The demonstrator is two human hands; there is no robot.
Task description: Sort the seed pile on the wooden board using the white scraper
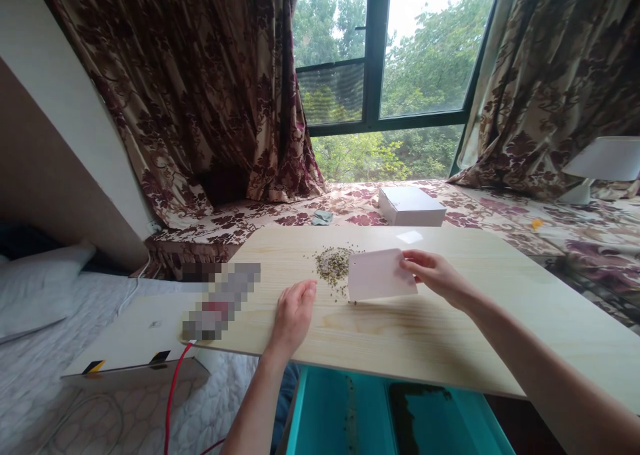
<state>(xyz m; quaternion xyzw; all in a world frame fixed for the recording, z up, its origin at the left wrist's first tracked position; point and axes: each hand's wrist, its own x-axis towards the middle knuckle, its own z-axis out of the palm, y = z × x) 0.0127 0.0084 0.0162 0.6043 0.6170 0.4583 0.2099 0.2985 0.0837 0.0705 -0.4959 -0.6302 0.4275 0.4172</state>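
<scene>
A loose pile of small green-brown grains (332, 264), too small to name more exactly, is spread on the pale wooden tabletop (400, 335). My right hand (431, 272) pinches the right edge of a thin white card (383, 275), thumb on the near face. The card is tilted up, with its left edge beside the pile and a few grains near its lower corner. On the near left side of the grains, my left hand (294, 312) rests at the tabletop, fingers drawn together and curled. Nothing shows in it.
Below the table's near edge is a turquoise bin (320, 408) with dark matter inside. A blurred-out object (220, 305) lies at the table's left end, near a red cable (175, 388). A white box (413, 206) and a folded cloth (323, 218) lie beyond, by the window.
</scene>
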